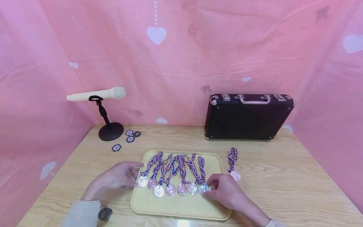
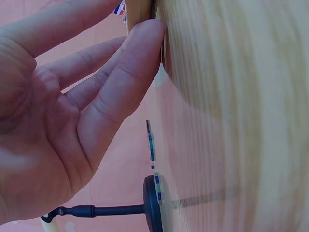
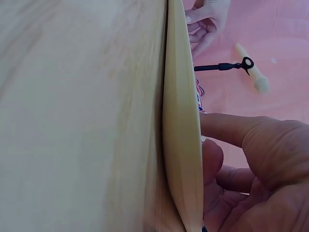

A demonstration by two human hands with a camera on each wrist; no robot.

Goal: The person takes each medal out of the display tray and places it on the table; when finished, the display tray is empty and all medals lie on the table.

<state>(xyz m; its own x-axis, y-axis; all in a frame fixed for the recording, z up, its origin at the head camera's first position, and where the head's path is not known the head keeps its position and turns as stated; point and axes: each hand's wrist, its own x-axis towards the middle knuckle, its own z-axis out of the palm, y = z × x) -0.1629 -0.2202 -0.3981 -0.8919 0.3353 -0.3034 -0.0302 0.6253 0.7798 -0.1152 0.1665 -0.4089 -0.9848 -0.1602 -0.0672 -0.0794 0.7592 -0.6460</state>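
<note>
Several medals with striped red, white and blue ribbons lie in a row on a pale yellow tray (image 1: 181, 212). My left hand (image 1: 120, 176) is at the tray's left rim, index finger extended over it and thumb tip close beside the leftmost medal (image 1: 143, 181). In the left wrist view, the left thumb (image 2: 120, 82) reaches the tray's edge. At the row's other end, my right hand (image 1: 225, 191) pinches the rightmost medal (image 1: 204, 188) between thumb and index finger. The right wrist view shows those fingers just over the tray's rim, the medal hidden.
One more medal (image 1: 235, 175) lies on the wooden table right of the tray. Behind it stands a black case (image 1: 249, 119) with a metal handle. A white microphone (image 1: 96, 94) rests on a black stand (image 1: 111, 131) at back left, near several poker chips (image 1: 130, 139).
</note>
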